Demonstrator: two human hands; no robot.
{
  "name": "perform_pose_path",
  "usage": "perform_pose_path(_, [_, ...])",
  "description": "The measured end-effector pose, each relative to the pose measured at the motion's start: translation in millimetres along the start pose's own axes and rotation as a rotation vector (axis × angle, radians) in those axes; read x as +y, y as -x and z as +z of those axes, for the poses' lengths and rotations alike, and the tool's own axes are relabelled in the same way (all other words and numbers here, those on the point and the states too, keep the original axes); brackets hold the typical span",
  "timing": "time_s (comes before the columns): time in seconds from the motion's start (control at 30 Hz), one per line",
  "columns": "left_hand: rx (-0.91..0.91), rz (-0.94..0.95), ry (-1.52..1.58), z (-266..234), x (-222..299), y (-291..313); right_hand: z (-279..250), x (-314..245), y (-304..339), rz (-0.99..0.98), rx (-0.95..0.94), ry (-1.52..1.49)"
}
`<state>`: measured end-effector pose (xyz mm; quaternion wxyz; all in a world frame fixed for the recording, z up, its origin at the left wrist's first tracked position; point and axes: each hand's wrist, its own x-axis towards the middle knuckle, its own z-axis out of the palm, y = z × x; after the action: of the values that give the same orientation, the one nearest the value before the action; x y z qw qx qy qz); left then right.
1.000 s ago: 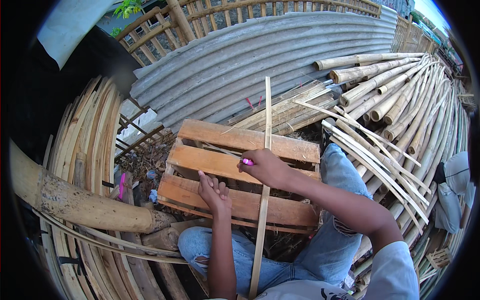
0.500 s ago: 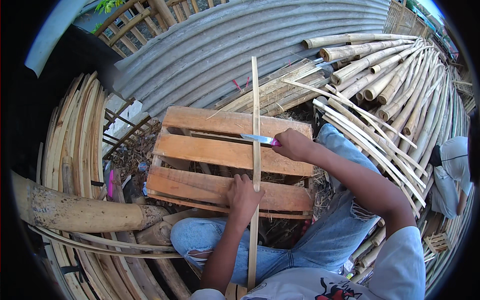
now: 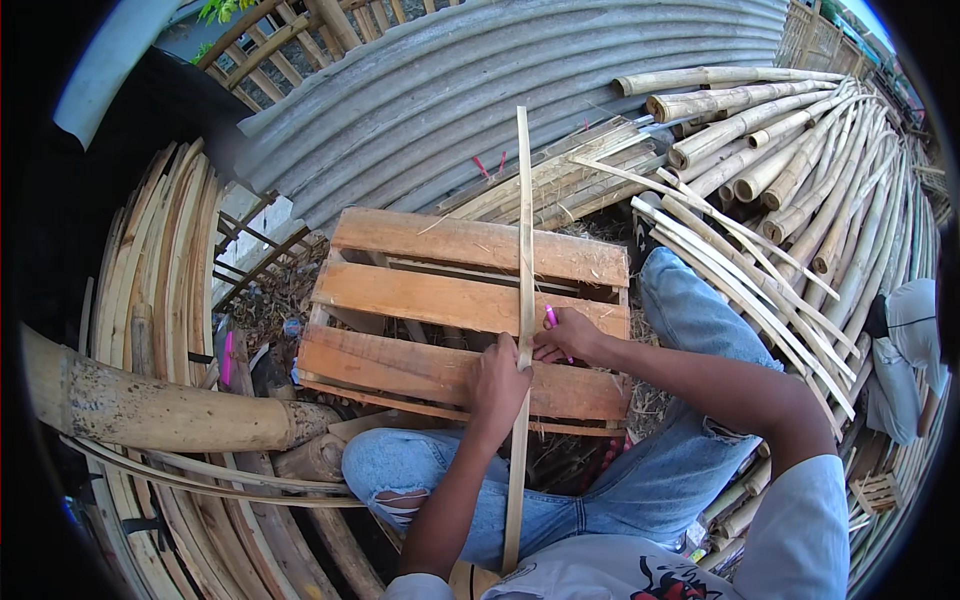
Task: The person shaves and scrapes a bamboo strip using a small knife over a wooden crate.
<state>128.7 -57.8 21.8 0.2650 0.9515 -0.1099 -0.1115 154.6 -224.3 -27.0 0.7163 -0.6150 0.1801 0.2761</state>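
A long, pale bamboo strip [image 3: 526, 220] stands lengthwise before me, running from my lap across a slatted wooden crate [image 3: 420, 297]. My left hand [image 3: 498, 382] is closed round the strip over the crate's nearest slat. Just right of it, my right hand [image 3: 572, 337] holds a knife [image 3: 550, 316] by its pink handle, its fingers close against the strip. The blade cannot be made out now.
Split bamboo lengths [image 3: 165, 270] are stacked at left, beside a thick bamboo pole [image 3: 170, 412]. Bamboo poles [image 3: 790, 180] and loose strips [image 3: 740, 290] lie at right. Corrugated sheeting [image 3: 500, 80] rises behind the crate. Another person [image 3: 905, 350] bends at the far right.
My right hand has come down the strip toward my left hand, turning the knife so its blade no longer shows. The strip's far end has shifted slightly right.
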Motion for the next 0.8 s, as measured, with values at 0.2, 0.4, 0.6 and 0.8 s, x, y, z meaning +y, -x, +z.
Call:
perform_pose_path(0.2, [-0.058, -0.021, 0.314, -9.1, -7.5, -6.8, 3.9, -2.4, 0.6, -0.011, 0.086, -0.049])
perform_pose_path(0.4, [-0.048, -0.006, 0.498, -9.3, -17.6, -14.8, 1.7, -24.9, 8.1, -0.002, 0.079, -0.161])
perform_pose_path(0.6, [-0.088, -0.004, 0.526, -0.3, -21.7, -16.4, -1.7, -25.3, 7.5, 0.024, 0.072, -0.121])
perform_pose_path(0.8, [-0.092, 0.045, 0.558, 10.1, -24.4, -17.3, -1.9, -25.3, 8.4, 0.014, 0.088, -0.108])
